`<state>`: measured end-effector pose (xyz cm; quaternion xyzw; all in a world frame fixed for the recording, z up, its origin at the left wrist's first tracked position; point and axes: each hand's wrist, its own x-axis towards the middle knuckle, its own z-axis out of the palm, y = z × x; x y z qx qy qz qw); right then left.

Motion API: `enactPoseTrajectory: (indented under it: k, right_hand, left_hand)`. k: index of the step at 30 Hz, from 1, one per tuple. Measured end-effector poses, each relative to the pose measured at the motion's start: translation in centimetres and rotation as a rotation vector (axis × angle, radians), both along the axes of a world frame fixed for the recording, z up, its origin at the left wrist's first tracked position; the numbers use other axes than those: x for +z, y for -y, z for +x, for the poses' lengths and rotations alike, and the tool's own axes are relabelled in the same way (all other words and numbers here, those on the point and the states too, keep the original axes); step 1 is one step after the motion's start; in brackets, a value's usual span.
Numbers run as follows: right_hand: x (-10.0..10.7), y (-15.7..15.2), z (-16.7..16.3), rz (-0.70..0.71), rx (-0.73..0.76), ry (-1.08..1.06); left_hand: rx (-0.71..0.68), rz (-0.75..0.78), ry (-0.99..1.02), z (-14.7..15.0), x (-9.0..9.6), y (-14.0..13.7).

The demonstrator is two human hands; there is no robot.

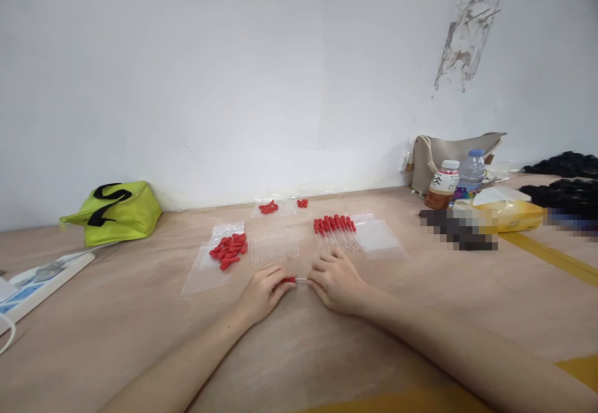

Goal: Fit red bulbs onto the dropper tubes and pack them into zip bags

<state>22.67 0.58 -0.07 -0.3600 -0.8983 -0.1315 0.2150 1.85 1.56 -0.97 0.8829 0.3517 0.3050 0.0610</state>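
My left hand is closed on a red rubber bulb. My right hand pinches a thin clear tube whose left end meets the bulb; how far it goes in is hidden by the fingers. Loose red bulbs lie in a heap on a clear plastic bag left of my hands. Beyond my hands, a row of thin clear tubes lies side by side. Just past my right hand lie several droppers, red bulbs fitted on clear tubes and pointing away from me.
Flat plastic bags lie to the right of the droppers. More red bulbs sit near the wall. A yellow-green bag and a power strip are at left. Bottles, a beige bag and a yellow tissue pack stand at right.
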Motion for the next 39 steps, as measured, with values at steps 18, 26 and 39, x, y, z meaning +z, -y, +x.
enactPoseTrajectory:
  k: [18,26,39]
  right_hand:
    - [0.8,-9.2,-3.0,-0.274,-0.760,-0.238]
    - [0.5,-9.5,-2.6,-0.274,-0.758,-0.190]
    - [-0.2,-9.8,-2.5,-0.259,-0.748,-0.246]
  left_hand:
    - [0.037,-0.076,-0.031,-0.3,0.3,-0.1]
    - [0.008,-0.075,-0.005,-0.3,0.3,-0.2]
    - [0.020,-0.104,-0.031,-0.3,0.4,-0.1]
